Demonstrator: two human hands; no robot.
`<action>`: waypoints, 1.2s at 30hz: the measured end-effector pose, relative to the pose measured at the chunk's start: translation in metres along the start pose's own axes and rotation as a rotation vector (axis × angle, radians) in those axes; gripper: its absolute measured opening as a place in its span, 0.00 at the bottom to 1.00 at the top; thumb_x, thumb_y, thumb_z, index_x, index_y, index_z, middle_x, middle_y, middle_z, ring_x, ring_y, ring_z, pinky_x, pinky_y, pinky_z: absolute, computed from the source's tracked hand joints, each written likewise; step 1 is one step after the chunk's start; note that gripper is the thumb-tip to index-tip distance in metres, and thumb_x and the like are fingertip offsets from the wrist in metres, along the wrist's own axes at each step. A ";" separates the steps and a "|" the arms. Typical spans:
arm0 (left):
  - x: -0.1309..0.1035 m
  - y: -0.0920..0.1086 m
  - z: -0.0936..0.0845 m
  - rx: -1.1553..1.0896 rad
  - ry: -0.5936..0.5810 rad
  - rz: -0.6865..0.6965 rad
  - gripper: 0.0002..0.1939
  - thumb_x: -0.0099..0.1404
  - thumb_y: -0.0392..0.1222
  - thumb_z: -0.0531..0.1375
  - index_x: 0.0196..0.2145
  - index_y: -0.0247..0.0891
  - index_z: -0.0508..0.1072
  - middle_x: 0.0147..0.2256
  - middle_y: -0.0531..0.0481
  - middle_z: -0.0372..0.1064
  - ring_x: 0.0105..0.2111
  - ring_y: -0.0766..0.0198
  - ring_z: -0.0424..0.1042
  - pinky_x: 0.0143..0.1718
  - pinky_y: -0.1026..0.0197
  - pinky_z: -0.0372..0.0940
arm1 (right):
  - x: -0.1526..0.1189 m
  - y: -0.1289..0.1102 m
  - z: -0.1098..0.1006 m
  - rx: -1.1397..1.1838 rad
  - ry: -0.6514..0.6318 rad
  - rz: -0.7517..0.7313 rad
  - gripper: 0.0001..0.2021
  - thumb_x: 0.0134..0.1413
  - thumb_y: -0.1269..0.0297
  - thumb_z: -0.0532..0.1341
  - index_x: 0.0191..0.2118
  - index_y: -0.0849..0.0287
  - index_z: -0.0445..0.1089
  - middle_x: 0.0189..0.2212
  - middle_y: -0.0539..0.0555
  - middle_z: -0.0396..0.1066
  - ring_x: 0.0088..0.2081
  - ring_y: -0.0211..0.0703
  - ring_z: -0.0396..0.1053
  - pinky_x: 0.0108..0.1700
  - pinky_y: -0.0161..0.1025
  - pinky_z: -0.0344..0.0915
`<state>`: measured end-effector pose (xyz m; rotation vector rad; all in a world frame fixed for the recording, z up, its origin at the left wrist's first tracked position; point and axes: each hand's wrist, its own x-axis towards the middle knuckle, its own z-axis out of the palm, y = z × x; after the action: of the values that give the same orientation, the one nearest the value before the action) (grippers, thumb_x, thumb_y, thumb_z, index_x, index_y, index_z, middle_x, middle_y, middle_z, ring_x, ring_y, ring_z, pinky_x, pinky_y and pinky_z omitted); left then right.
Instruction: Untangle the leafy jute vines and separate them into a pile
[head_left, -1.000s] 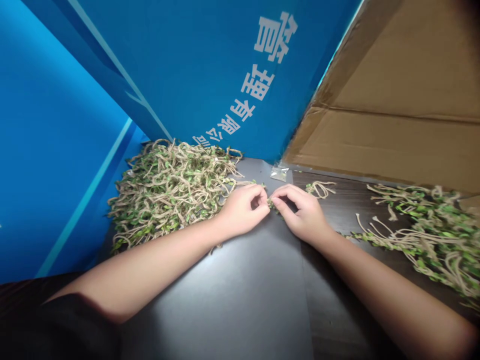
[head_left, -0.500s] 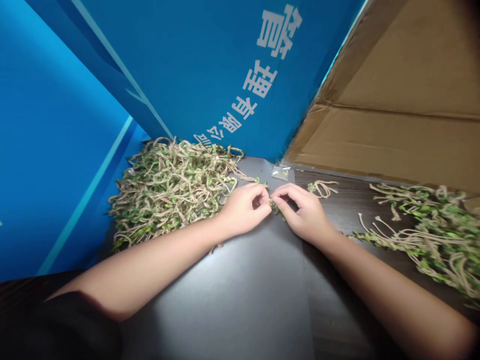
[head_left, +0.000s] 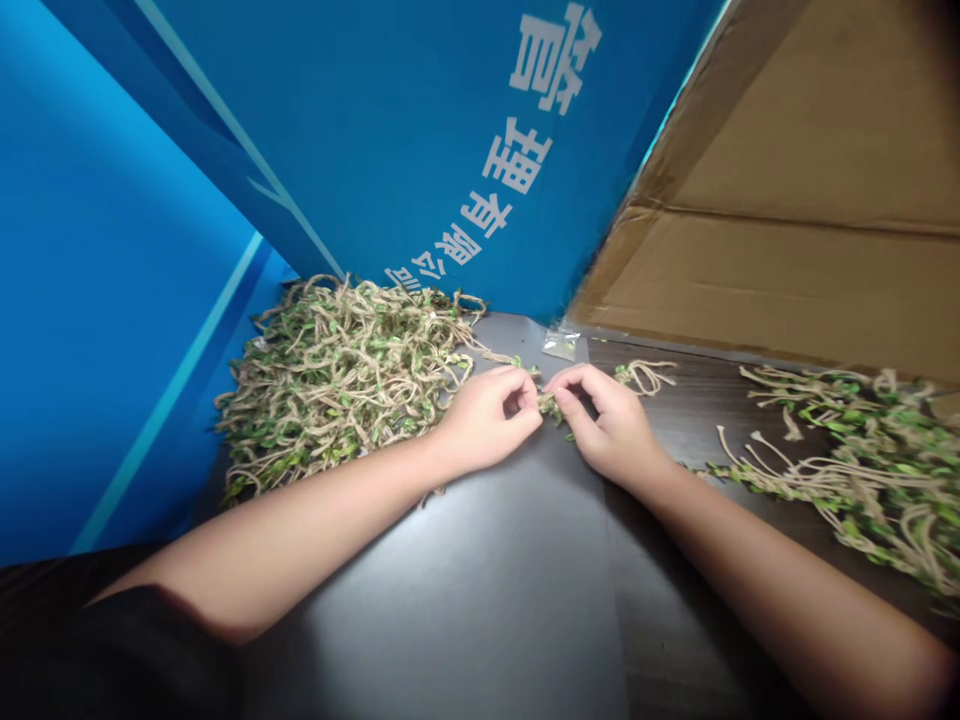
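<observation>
Hands, two, bare, meeting over the grey mat, fingertips near each other.
- Left hand (head_left: 491,420): thumb and forefinger curled into a ring, narrow, tips closed on one end of a short leafy cord.
- Right hand (head_left: 611,422): thumb and forefinger pinched narrow on the same piece; a gap shows between thumb and finger farther back.
- Leafy cord (head_left: 549,408), one: beige strand with small green leaves, between the two sets of fingertips, partly hidden by them.

Surroundings.
- Large heap (head_left: 352,385): many tangled beige cords with green leaves, to the left of the hands, against the blue panel (head_left: 360,130), which bears white characters.
- Right-hand pile (head_left: 877,470): similar leafy cords, loose ends pointing toward the hands, on the dark wood-grain surface (head_left: 675,610).
- Single small bundle (head_left: 645,377): knotted, loose-ended, just beyond the right hand.
- Clear packet (head_left: 560,345): small, flat, at the far end of the grey mat (head_left: 450,610); contents too small to tell.
- Brown cardboard panel (head_left: 795,270): creased, standing behind the wood-grain surface.
</observation>
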<state>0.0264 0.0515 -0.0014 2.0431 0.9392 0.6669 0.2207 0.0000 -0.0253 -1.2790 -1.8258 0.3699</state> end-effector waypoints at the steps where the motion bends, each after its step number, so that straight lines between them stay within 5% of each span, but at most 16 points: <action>1: 0.000 0.000 0.000 0.000 0.000 -0.001 0.03 0.60 0.35 0.59 0.29 0.37 0.70 0.30 0.53 0.69 0.33 0.66 0.67 0.36 0.63 0.58 | 0.000 0.000 0.000 0.002 0.003 0.001 0.05 0.70 0.66 0.57 0.40 0.56 0.70 0.36 0.53 0.77 0.37 0.39 0.74 0.39 0.37 0.69; 7: 0.000 0.000 0.000 -0.001 0.007 0.000 0.04 0.61 0.37 0.59 0.29 0.37 0.70 0.31 0.53 0.70 0.33 0.66 0.67 0.36 0.63 0.58 | 0.001 -0.003 -0.001 0.032 -0.011 -0.027 0.05 0.67 0.65 0.61 0.46 0.55 0.72 0.39 0.52 0.78 0.37 0.38 0.75 0.42 0.38 0.72; 19: 0.000 0.000 0.000 -0.010 0.001 0.008 0.03 0.61 0.36 0.59 0.28 0.37 0.70 0.30 0.54 0.70 0.32 0.67 0.67 0.36 0.63 0.58 | 0.000 0.003 0.000 0.002 0.047 -0.007 0.04 0.69 0.66 0.59 0.39 0.56 0.70 0.38 0.53 0.76 0.40 0.42 0.74 0.43 0.41 0.70; 26: 0.000 0.000 0.000 -0.012 0.007 0.017 0.04 0.61 0.36 0.59 0.28 0.37 0.69 0.30 0.54 0.70 0.32 0.67 0.67 0.37 0.63 0.59 | 0.000 -0.002 0.000 -0.008 0.021 -0.073 0.08 0.65 0.66 0.62 0.49 0.54 0.71 0.46 0.54 0.77 0.47 0.43 0.75 0.52 0.44 0.71; 31: 0.000 0.000 0.000 -0.006 0.005 0.012 0.04 0.61 0.36 0.60 0.28 0.37 0.70 0.30 0.54 0.69 0.32 0.67 0.66 0.36 0.63 0.58 | 0.002 -0.002 0.000 -0.021 0.018 -0.080 0.01 0.65 0.67 0.62 0.41 0.55 0.71 0.43 0.53 0.78 0.47 0.44 0.75 0.52 0.45 0.70; 36: 0.000 0.000 0.000 -0.002 0.003 0.010 0.03 0.60 0.35 0.60 0.28 0.37 0.70 0.29 0.55 0.69 0.31 0.68 0.66 0.36 0.63 0.57 | 0.002 0.004 0.001 -0.026 0.099 -0.026 0.04 0.67 0.66 0.60 0.37 0.56 0.67 0.41 0.54 0.77 0.45 0.43 0.75 0.48 0.44 0.71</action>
<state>0.0261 0.0515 -0.0010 2.0466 0.9301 0.6761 0.2219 0.0037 -0.0276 -1.2680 -1.7669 0.2654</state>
